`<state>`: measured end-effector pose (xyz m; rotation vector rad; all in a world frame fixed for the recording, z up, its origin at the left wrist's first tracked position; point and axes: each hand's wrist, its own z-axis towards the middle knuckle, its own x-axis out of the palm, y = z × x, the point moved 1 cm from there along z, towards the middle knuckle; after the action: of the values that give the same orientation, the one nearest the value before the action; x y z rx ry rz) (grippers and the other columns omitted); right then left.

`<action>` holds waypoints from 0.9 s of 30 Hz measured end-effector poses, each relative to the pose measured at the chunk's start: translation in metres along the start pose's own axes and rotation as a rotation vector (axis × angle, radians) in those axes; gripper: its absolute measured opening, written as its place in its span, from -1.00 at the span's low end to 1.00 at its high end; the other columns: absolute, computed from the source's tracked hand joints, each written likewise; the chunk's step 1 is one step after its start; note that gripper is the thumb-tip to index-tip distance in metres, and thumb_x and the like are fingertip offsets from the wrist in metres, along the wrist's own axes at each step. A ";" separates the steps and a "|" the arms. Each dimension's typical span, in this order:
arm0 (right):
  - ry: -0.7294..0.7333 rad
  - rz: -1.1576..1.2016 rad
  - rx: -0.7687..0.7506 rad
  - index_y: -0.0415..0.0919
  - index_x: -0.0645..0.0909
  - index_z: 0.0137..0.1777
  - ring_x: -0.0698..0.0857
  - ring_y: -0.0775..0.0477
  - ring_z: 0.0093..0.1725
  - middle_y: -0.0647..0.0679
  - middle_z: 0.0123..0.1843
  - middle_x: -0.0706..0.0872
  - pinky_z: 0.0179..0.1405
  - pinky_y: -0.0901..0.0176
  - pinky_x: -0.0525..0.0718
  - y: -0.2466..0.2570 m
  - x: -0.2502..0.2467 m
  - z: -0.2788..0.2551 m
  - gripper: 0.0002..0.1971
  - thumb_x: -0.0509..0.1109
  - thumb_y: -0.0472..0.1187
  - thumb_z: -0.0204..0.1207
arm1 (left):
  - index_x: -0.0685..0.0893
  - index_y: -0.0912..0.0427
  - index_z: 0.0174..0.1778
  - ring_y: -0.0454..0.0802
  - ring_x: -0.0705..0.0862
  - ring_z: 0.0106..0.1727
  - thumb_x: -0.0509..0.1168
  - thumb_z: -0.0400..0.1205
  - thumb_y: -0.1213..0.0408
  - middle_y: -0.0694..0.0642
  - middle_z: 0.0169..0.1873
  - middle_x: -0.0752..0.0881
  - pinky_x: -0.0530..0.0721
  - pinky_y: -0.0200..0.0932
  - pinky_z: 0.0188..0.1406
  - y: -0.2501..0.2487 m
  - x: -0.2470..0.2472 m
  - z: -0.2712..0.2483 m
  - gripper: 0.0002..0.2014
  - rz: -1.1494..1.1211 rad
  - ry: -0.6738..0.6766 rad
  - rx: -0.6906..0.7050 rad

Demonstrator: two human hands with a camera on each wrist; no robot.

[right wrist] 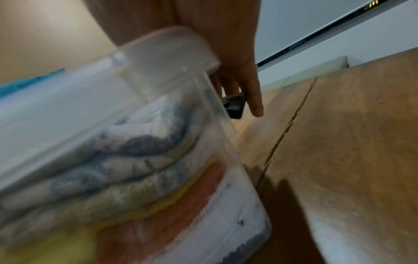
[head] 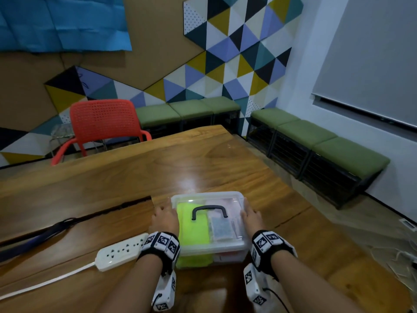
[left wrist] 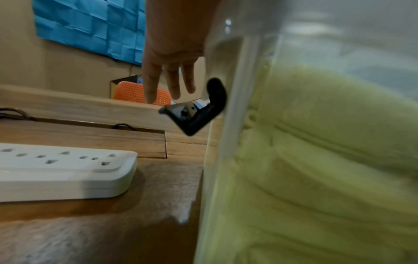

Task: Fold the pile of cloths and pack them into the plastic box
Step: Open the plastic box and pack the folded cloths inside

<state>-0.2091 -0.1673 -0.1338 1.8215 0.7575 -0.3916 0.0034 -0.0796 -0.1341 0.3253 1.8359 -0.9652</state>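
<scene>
A clear plastic box (head: 207,195) with its lid on and a black handle (head: 209,211) stands on the wooden table (head: 203,159) in front of me. Inside lie a folded lime cloth (head: 193,227) on the left and a grey patterned cloth (head: 222,227) on the right. My left hand (head: 163,219) rests against the box's left side, fingers (left wrist: 172,84) straight beside a black side latch (left wrist: 199,114). My right hand (head: 251,216) lies flat against the right side, its fingers (right wrist: 253,92) over the other latch (right wrist: 234,107). Stacked cloths (right wrist: 135,160) show through the wall.
A white power strip (head: 120,250) lies just left of my left wrist, its cord running to the left edge. Dark cables (head: 33,238) sit in a slot in the table. A red chair (head: 101,120) stands at the far side, green benches (head: 316,136) along the walls.
</scene>
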 end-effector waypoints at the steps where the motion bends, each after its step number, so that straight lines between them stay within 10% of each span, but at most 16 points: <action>1: 0.003 0.041 0.015 0.05 0.01 0.66 0.30 -0.32 0.54 -0.28 0.62 0.15 0.49 -0.18 0.29 0.003 0.002 0.006 -0.46 0.04 -0.04 0.70 | 0.06 -0.04 0.64 0.29 0.46 0.39 -0.09 0.76 0.11 0.30 0.47 0.37 0.51 0.15 0.31 0.000 -0.001 0.004 -0.51 -0.049 -0.005 -0.017; 5: 0.006 0.161 0.153 -0.34 0.12 0.59 0.45 -0.34 0.46 -0.33 0.51 0.39 0.40 -0.10 0.43 0.006 -0.001 0.013 -0.32 0.21 0.05 0.63 | 0.16 0.30 0.59 0.31 0.61 0.21 0.06 0.71 0.02 0.38 0.33 0.55 0.56 0.07 0.20 0.002 -0.002 0.012 -0.40 -0.421 0.053 -0.249; 9: -0.061 -0.085 0.110 -0.41 0.51 0.28 0.66 -0.28 0.18 -0.29 0.23 0.65 0.10 0.03 0.61 0.010 -0.003 0.006 -0.43 0.20 0.15 0.61 | 0.54 0.39 -0.11 0.17 0.60 -0.23 0.06 0.71 -0.04 0.23 -0.28 0.61 0.56 -0.07 -0.11 0.005 -0.006 0.008 -0.52 -0.412 0.112 -0.259; 17: -0.070 -0.185 -0.093 -0.25 0.26 0.57 0.52 -0.30 0.32 -0.32 0.41 0.42 0.33 -0.06 0.51 -0.002 -0.001 -0.014 -0.52 0.12 -0.14 0.67 | 0.18 0.29 0.59 0.28 0.61 0.12 0.03 0.73 0.23 0.37 0.32 0.49 0.65 0.03 0.06 0.013 -0.005 -0.020 -0.50 -0.214 0.062 -0.110; 27: -0.101 -0.293 -0.192 0.01 0.13 0.63 0.60 -0.08 0.00 -0.22 0.18 0.53 0.00 0.08 0.54 -0.004 0.007 -0.025 -0.54 -0.08 -0.09 0.74 | -0.22 0.18 0.65 0.25 0.59 0.25 -0.10 0.65 0.58 0.33 0.55 0.22 0.67 0.06 0.15 0.013 -0.003 -0.042 -0.32 -0.012 0.069 -0.077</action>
<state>-0.2087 -0.1412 -0.1321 1.5032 0.9609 -0.5766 -0.0152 -0.0395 -0.1298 0.3031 1.9342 -0.8988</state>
